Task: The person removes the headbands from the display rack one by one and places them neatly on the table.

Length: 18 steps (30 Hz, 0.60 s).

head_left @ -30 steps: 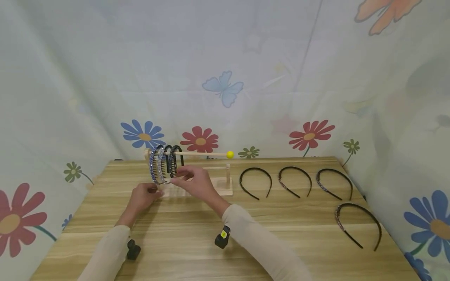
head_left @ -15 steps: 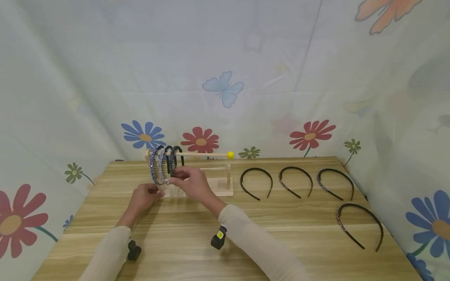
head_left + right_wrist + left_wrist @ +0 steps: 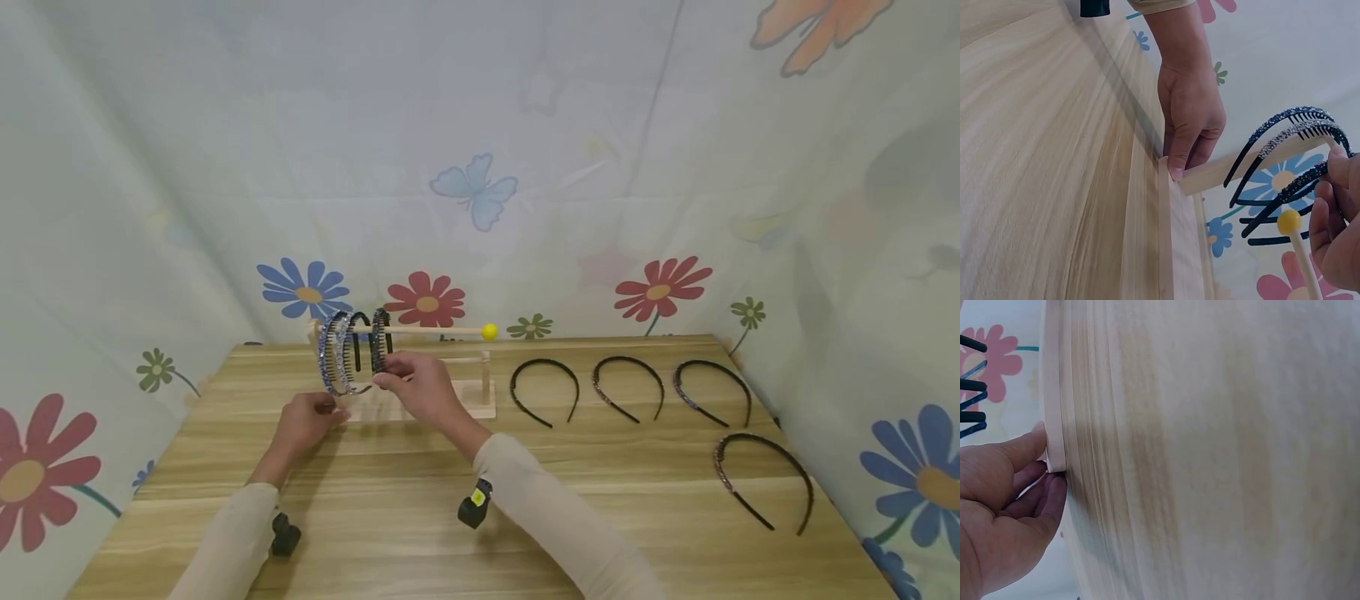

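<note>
Dark headband is shifted right along the rod, gap to silver headband now opened.
It is pinched low by the right hand, fingers curled; stand base is pinched at its left corner by the left hand. Step in hand: likely one headband being moved along the rod; base probably needs to be kept steady, yellow tip cleared. Left fingertips are shown by left wrist view, mostly hidden in head view; loose headbands on counter are seen by head only.
</note>
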Motion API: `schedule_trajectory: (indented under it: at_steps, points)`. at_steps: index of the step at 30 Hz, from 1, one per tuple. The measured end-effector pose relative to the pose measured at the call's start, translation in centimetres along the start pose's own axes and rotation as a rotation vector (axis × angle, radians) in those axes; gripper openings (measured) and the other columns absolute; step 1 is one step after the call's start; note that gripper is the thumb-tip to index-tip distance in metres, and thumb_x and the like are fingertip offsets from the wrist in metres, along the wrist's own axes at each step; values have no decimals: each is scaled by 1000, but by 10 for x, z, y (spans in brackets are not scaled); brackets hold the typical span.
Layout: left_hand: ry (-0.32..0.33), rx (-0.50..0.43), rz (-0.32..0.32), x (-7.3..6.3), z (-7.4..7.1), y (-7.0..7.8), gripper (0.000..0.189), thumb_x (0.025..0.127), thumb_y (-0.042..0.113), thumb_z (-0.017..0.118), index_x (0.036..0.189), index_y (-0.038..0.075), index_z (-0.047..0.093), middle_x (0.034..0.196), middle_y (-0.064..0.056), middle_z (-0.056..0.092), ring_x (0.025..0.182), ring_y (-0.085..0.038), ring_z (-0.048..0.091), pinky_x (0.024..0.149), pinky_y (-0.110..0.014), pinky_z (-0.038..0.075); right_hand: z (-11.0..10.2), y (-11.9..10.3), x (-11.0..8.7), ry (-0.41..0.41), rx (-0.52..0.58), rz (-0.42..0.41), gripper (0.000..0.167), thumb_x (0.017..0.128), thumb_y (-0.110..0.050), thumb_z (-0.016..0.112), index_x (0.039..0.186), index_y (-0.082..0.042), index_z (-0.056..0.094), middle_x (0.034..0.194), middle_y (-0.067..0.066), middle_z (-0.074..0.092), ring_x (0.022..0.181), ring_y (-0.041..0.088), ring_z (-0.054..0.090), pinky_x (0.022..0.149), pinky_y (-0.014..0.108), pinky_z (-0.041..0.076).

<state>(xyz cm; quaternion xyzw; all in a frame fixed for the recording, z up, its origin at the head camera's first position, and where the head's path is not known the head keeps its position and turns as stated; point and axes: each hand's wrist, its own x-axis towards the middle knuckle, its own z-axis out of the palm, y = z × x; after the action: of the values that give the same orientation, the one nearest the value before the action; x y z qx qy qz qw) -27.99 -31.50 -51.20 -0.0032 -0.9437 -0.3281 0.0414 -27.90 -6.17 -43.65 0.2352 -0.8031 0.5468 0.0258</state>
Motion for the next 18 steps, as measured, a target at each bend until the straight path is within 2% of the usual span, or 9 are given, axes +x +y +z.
schedule_trajectory:
  at_steps: [5, 13, 18]
  points:
    - [-5, -3, -10, -1, 0, 0, 30, 93, 18, 76, 108, -8, 73, 103, -24, 74, 90, -30, 70, 80, -48, 57, -8, -2, 0, 23, -6, -21, 28, 96, -25, 73, 119, -9, 74, 106, 1, 78, 95, 7, 71, 74, 21, 57]
    - [4, 12, 16, 0, -1, -2, 27, 92, 18, 76, 103, -6, 73, 97, -21, 75, 81, -25, 67, 72, -39, 55, -24, -8, -3, 52, -36, -29, 29, 96, -27, 72, 119, -9, 73, 109, 3, 77, 99, 12, 71, 77, 24, 58]
    - [-1, 14, 21, 0, -1, 0, 25, 92, 18, 76, 102, -6, 73, 95, -20, 75, 79, -23, 65, 69, -36, 53, -32, -11, -3, 70, -50, -23, 26, 96, -27, 72, 116, -11, 74, 106, 1, 77, 98, 11, 71, 74, 23, 57]
